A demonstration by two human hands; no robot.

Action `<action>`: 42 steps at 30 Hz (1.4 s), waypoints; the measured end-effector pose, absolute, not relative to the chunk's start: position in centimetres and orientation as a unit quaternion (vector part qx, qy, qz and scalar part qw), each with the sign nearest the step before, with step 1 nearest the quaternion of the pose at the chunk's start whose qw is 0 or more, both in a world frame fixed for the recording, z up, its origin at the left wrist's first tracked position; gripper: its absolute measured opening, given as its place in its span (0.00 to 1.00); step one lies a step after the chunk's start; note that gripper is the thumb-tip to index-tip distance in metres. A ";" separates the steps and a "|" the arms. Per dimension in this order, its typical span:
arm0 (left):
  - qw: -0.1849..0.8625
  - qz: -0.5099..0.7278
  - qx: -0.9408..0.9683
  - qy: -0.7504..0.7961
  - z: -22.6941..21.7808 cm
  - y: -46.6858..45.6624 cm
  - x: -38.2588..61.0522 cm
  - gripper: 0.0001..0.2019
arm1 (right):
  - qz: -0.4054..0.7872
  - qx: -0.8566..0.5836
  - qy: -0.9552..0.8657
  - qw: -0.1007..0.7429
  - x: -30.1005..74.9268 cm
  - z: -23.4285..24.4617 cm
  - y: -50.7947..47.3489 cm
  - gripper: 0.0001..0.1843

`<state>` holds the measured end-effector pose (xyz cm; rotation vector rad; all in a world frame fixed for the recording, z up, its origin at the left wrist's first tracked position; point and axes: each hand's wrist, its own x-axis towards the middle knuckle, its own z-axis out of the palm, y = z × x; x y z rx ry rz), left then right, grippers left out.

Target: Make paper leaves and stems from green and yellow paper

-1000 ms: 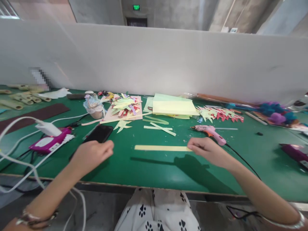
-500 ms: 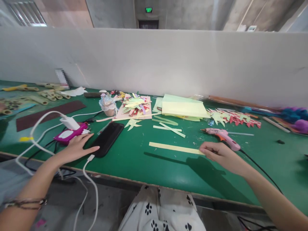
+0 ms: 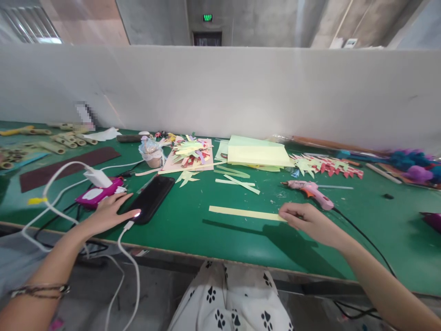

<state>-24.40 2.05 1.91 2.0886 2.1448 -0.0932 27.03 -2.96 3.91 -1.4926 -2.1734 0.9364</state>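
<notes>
My left hand point(image 3: 107, 214) is open, its fingers spread beside a black phone point(image 3: 155, 198). The thumb touches the phone's near end, where a small white light shows. A white charging cable point(image 3: 128, 226) ends close to that edge. Between the thumb and fingers of my right hand point(image 3: 306, 219) one end of a pale yellow paper strip point(image 3: 244, 213) is pinched. The strip points left, held over the green table with its shadow below. Behind the right hand lies a pink glue gun point(image 3: 312, 191) with a glue stick in its back.
A magenta power strip point(image 3: 99, 192) with a white plug sits left of the phone. Loose pale green strips point(image 3: 237, 182), yellow and green paper sheets point(image 3: 258, 154) and cut paper pieces point(image 3: 193, 151) lie farther back. A glue gun cord point(image 3: 365, 239) runs to the right.
A white light has appeared at the phone's near end under my left thumb. The whole view has shifted slightly; my right hand still holds the paper strip.
</notes>
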 end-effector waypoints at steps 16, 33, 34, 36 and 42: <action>0.105 -0.055 0.695 0.709 2.6 1.8 -24.4 0.41 | 0.321 -0.507 -0.782 0.169 26.2 4.3 -3.1 0.19; 0.077 -0.052 0.726 0.682 3.1 0.5 -23.4 0.45 | 0.308 -0.504 -0.789 0.171 25.5 4.3 -2.9 0.19; 0.032 -0.023 0.740 0.672 3.3 -0.1 -21.8 0.45 | 0.303 -0.500 -0.794 0.167 25.1 4.3 -2.9 0.18; -0.046 0.063 0.772 0.630 3.8 -1.6 -17.2 0.40 | 0.291 -0.484 -0.809 0.162 23.8 4.2 -2.9 0.17; 0.015 0.166 0.915 0.366 4.6 -4.5 -2.8 0.13 | 0.247 -0.406 -0.865 0.161 19.0 4.5 -3.0 0.13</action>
